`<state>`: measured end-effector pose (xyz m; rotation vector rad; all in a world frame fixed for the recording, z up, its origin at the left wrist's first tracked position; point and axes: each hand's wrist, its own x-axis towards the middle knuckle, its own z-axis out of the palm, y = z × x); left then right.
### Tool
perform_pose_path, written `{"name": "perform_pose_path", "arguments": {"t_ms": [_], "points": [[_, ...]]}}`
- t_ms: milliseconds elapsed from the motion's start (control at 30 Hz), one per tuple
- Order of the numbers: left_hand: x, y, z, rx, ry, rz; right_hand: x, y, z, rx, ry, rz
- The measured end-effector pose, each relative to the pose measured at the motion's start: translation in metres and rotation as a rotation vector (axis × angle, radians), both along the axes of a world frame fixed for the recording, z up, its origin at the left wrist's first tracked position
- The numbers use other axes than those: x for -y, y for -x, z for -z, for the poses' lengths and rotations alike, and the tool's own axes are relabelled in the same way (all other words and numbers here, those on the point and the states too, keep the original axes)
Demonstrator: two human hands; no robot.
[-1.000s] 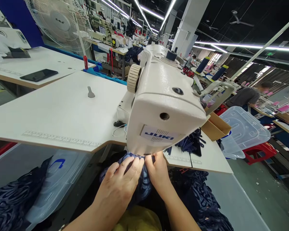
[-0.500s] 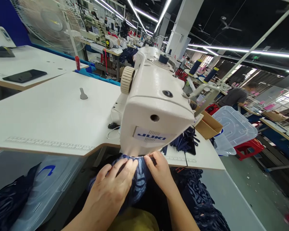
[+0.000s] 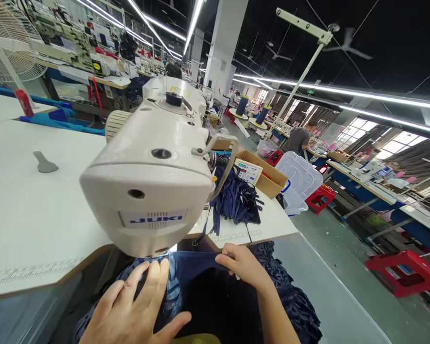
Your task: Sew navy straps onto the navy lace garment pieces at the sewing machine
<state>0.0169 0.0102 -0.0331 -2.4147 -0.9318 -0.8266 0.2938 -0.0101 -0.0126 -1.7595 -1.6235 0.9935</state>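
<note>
A navy garment with lace (image 3: 172,291) runs under the head of a white sewing machine (image 3: 146,191). My left hand (image 3: 132,296) lies over the cloth just in front of the needle area, fingers stretched out and pressing down, thumb spread away. The needle and presser foot are hidden behind the machine head. To the right, my right hand (image 3: 241,263) pinches the garment's top edge between thumb and fingers. The edge is stretched fairly straight between the machine and that hand.
Navy straps (image 3: 232,196) lie in a heap right of the machine, by a cardboard box (image 3: 268,174) and a control panel (image 3: 249,171). A flat metal piece (image 3: 45,163) rests on the table's left. More navy lace (image 3: 290,306) hangs at lower right. A co-worker (image 3: 299,138) bends over farther back.
The view has swung right. My right hand has drawn away from the left hand along the garment edge, spreading the cloth. My left thumb now sticks out to the side.
</note>
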Motion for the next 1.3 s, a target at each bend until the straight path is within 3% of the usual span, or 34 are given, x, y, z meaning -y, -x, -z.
{"name": "perform_pose_path", "arguments": {"t_ms": [100,300,367,467,600,700,767,833,967,1100,1300], "points": [[0.002,-0.005,-0.006,0.016,0.002,0.002,0.001,0.002,0.006,-0.314,0.074,0.06],[0.017,-0.009,-0.019,0.13,0.198,-0.046,-0.006,0.012,0.006,-0.783,-0.049,0.209],[0.018,0.003,-0.017,0.14,0.209,-0.063,-0.01,0.023,0.0,-0.901,-0.047,0.185],[0.011,0.033,-0.011,0.066,0.101,-0.13,-0.015,0.049,-0.008,-0.962,-0.023,0.096],[0.001,0.052,-0.008,0.065,0.03,-0.212,-0.023,0.095,-0.007,-0.813,-0.055,0.019],[0.001,0.038,-0.01,0.04,0.067,-0.013,-0.027,0.114,-0.003,-0.558,-0.192,0.036],[0.002,0.027,-0.012,0.045,0.113,0.092,-0.027,0.113,-0.004,-0.347,-0.297,0.03],[0.003,0.02,-0.012,0.102,0.185,0.111,-0.025,0.105,-0.007,-0.211,-0.355,-0.046],[0.004,0.019,-0.009,0.252,0.296,0.12,-0.021,0.09,-0.011,-0.178,-0.363,-0.219],[0.007,0.015,-0.007,0.273,0.306,0.105,-0.024,0.089,-0.009,-0.136,-0.396,-0.233],[0.008,0.009,0.0,0.216,0.202,0.007,-0.033,0.092,-0.011,-0.067,-0.414,-0.24]]}}
